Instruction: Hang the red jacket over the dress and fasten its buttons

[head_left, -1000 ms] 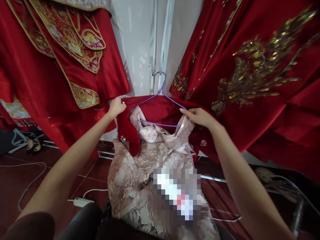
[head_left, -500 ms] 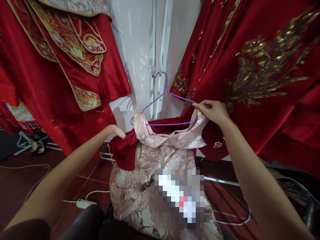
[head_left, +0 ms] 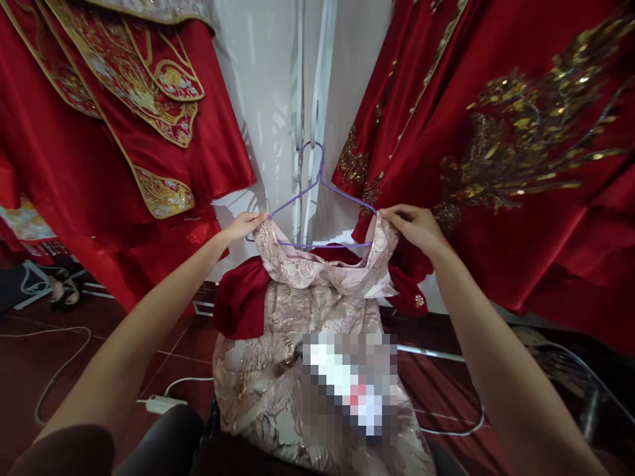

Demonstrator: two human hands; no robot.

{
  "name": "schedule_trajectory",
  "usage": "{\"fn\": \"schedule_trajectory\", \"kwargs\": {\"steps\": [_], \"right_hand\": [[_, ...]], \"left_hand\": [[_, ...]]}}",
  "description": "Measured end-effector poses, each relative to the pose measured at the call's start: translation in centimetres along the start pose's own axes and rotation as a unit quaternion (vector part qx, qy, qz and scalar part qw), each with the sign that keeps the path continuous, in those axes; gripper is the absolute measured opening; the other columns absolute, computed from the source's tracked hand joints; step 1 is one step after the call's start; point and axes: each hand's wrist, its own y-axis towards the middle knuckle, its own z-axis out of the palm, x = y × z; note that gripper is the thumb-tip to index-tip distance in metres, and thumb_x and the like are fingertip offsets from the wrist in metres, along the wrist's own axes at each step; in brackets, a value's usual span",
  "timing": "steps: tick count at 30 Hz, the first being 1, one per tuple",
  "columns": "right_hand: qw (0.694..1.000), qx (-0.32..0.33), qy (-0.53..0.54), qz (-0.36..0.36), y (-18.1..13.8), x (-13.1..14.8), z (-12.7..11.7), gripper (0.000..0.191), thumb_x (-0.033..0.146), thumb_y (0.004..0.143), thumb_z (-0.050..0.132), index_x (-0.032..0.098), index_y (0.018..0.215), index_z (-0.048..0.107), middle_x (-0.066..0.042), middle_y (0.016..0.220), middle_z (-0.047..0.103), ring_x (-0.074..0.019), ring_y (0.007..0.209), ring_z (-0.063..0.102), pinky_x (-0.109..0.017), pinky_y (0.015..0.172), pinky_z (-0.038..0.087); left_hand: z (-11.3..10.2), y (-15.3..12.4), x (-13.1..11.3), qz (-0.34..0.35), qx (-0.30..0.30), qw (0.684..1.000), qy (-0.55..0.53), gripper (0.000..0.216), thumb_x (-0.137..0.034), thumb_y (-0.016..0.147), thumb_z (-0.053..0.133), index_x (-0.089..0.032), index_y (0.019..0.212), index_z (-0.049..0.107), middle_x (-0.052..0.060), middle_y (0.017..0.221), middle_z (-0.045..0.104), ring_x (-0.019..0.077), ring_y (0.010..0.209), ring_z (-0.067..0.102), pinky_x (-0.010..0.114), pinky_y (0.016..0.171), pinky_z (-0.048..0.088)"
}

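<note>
A pale pink brocade dress (head_left: 292, 330) with dark red sleeves (head_left: 241, 297) hangs from a purple wire hanger (head_left: 317, 192) in front of me. My left hand (head_left: 245, 226) pinches the dress's left shoulder at the hanger's left end. My right hand (head_left: 411, 225) grips the right shoulder strap at the hanger's right end. Both hands are closed on the fabric. The hanger's hook rises between my hands against a white wall. A blurred patch covers part of the dress's lower front.
Red gowns with gold embroidery hang at the left (head_left: 114, 132) and the right (head_left: 496, 145). White cables and a power adapter (head_left: 159, 404) lie on the dark red tiled floor. Shoes (head_left: 64, 291) sit at the far left. A metal frame (head_left: 595, 403) stands at lower right.
The red sleeve slid off the hanger and dropped down. My left hand dipped, then rose to take the pink dress's left shoulder. My right hand kept hold of the right shoulder.
</note>
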Motion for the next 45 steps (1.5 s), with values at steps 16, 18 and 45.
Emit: {"fn": "schedule_trajectory", "kwargs": {"steps": [16,18,45], "right_hand": [[0.970,0.217,-0.028,0.104,-9.9,-3.9,-1.5,0.028,0.045,0.074,0.056,0.020,0.078,0.069,-0.006,0.074,0.071,-0.0215,0.067,0.063,-0.029,0.056,0.045],[0.970,0.231,-0.021,0.077,-10.3,-1.8,-1.0,0.033,0.050,0.074,0.056,0.020,0.077,0.069,-0.004,0.072,0.070,-0.0204,0.065,0.062,-0.028,0.056,0.046],[0.933,-0.080,-0.322,-0.142,-5.9,-4.9,-3.1,0.028,0.038,0.088,0.035,0.025,0.090,0.059,-0.002,0.077,0.068,-0.0209,0.069,0.063,-0.042,0.104,0.025]], "left_hand": [[0.9,-4.8,4.6,-0.057,0.230,0.937,0.258,0.042,-0.047,0.081,0.043,-0.015,0.064,0.062,0.003,0.057,0.059,0.0134,0.053,0.050,0.024,0.052,0.037],[2.3,-4.3,2.5,0.048,0.283,0.929,0.234,0.035,-0.042,0.082,0.044,-0.016,0.080,0.066,0.005,0.076,0.064,0.0162,0.072,0.057,0.026,0.067,0.043],[8.4,-7.5,-1.7,0.334,0.106,0.861,0.370,0.020,-0.026,0.085,0.048,-0.021,0.085,0.067,0.009,0.130,0.044,0.0260,0.123,0.036,0.051,0.104,0.022]]}}
